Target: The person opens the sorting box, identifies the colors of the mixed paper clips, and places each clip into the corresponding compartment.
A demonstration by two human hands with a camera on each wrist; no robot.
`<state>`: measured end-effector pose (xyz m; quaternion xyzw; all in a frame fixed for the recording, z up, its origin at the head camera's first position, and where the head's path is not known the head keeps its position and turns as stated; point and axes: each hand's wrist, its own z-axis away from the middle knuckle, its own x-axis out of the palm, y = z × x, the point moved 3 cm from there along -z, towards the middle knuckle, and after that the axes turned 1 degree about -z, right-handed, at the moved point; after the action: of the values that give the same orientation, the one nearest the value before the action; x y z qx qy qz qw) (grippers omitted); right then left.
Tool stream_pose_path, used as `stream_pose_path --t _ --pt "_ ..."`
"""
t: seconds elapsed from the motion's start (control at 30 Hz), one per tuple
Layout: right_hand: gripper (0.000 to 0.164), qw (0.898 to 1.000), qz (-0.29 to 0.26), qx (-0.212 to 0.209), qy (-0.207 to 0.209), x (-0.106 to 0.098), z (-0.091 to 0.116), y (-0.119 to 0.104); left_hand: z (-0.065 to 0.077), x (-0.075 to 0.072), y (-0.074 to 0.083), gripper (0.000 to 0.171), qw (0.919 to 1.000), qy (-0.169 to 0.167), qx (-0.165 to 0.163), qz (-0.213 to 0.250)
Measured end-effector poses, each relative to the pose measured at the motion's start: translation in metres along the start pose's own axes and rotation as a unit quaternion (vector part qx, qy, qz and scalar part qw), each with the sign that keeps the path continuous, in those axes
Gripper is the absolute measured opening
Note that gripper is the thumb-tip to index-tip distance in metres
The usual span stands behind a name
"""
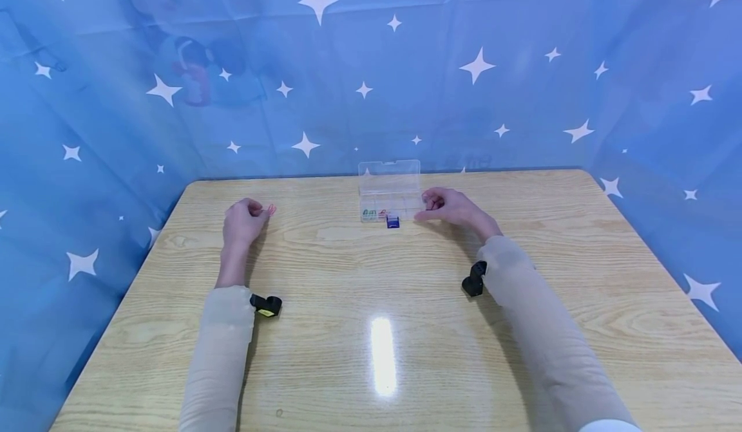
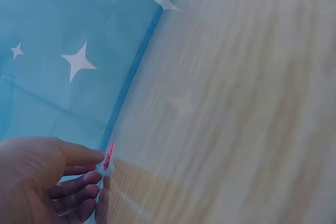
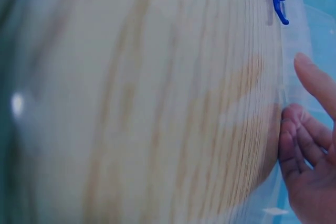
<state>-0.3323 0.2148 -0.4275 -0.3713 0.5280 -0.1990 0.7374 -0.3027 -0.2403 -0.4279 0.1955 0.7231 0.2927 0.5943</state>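
Observation:
A small pink item (image 2: 108, 156), its kind too small to make out, is right at the fingertips of my left hand (image 1: 242, 221). I cannot tell whether thumb and finger pinch it. At the back middle of the table stands a clear plastic box (image 1: 400, 205), its see-through lid (image 1: 390, 173) raised at the back. Small green things (image 1: 369, 214) and red things (image 1: 382, 214) are in its left part. My right hand (image 1: 455, 205) is at the box's right end, thumb spread from the loosely bent fingers. A blue plastic clip (image 3: 280, 6) is at the box's front edge.
The wooden table (image 1: 324, 342) ends at the back against a blue curtain (image 1: 371, 116) with white stars. Each sleeve carries a black wrist camera, the left one (image 1: 266, 306) and the right one (image 1: 475, 279). A bright light reflection lies on the table's middle.

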Motion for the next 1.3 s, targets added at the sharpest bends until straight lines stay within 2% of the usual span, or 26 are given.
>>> stream_pose_path --t 0.33,0.6,0.73,1.07,1.3 --pt "0.063 1.0 0.004 -0.003 0.003 0.0 0.001 -0.001 -0.003 -0.004 -0.004 0.024 0.9994 -0.034 -0.011 -0.002" --pt "0.074 1.0 0.003 -0.002 0.002 0.001 0.0 0.0 -0.003 -0.005 -0.006 0.024 0.9994 -0.032 0.001 -0.009" --pt "0.074 1.0 0.004 -0.002 0.003 0.001 0.0 0.0 -0.002 -0.005 -0.004 0.023 0.9996 -0.027 0.008 -0.005" --pt "0.073 1.0 0.003 -0.005 0.001 0.001 0.0 -0.001 0.001 0.001 0.017 0.02 0.9985 -0.007 0.051 0.017" --pt "0.074 1.0 0.0 -0.008 0.001 0.001 0.001 -0.001 0.004 0.01 0.038 0.018 0.9952 -0.01 0.081 0.055"
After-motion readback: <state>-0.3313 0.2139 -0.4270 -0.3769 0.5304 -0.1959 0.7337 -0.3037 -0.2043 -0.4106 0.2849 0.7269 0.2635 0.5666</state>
